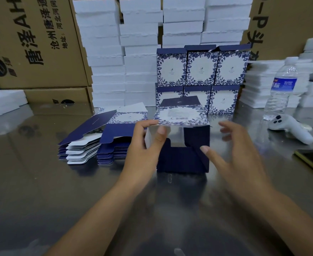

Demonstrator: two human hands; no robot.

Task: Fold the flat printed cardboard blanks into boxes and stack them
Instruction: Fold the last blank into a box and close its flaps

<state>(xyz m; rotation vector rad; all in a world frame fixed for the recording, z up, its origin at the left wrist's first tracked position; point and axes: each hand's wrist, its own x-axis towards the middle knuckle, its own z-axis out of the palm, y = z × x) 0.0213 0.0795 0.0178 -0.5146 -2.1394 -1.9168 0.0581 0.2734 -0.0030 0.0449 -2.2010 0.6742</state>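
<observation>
Head view shows the half-folded box (187, 154) standing mid-worktop (41, 182), directly ahead, its open end facing the person. The left hand (144, 145) pinches the box's white left panel between thumb and fingers. The right hand (235, 150), spread and empty, hovers just beside the right wall, nearer the loose dark flap. Flat blanks (96, 143) lie to the left, and finished boxes (201, 71) are stacked at the far edge.

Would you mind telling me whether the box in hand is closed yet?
Open: the box shows its dark inside, and the left hand pinches an unfolded white flap.
</observation>
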